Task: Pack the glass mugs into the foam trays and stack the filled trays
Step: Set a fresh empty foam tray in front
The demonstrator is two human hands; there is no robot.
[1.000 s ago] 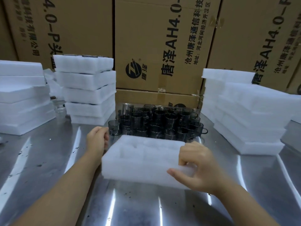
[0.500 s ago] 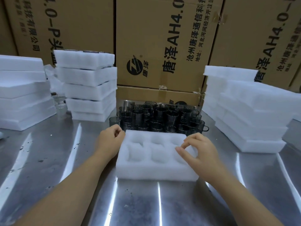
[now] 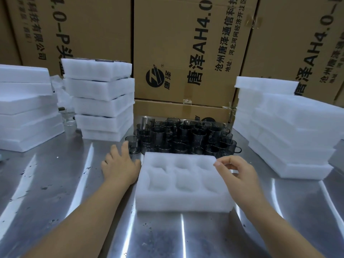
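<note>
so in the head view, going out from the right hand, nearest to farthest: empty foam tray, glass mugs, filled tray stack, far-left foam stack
From the right hand:
1. empty foam tray, at its fingertips, centre front.
2. glass mugs, just behind that tray.
3. filled tray stack, back left.
4. far-left foam stack, at the left edge of the view.

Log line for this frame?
foam tray: six pockets empty | left grip: open, beside tray | right grip: empty, over tray | mugs: behind tray
</note>
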